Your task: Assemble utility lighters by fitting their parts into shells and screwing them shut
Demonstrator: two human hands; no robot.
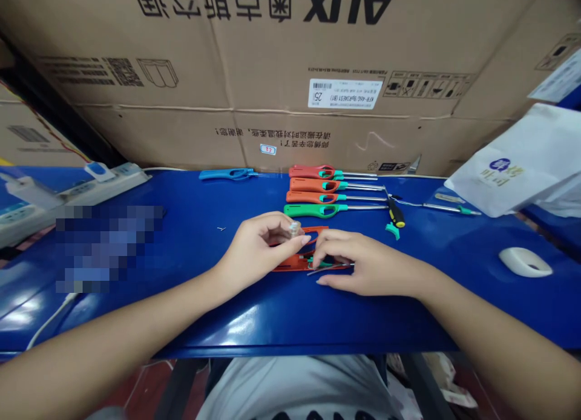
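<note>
My left hand (265, 241) is closed, pinching a small clear, whitish-topped piece (294, 228) between thumb and fingers. Beneath it lie the orange casing halves (290, 264) of a gas lighter, opened up on the table and partly hidden by both hands. Teal inner parts (324, 263) sit in the nearer half. My right hand (358, 259) bends its fingers over that half's right end. A thin metal strip (318, 272) shows between its thumb and forefinger; whether they grip it is partly hidden.
Behind my hands lie a green lighter (313, 210), several orange and red lighters (311, 197) and a blue lighter (224, 174). A screwdriver (396, 213), teal piece (393, 230), white mouse (525, 262) and paper bag (512, 160) are rightward. A power strip (113, 178) stands left; cardboard (254, 63) walls the back.
</note>
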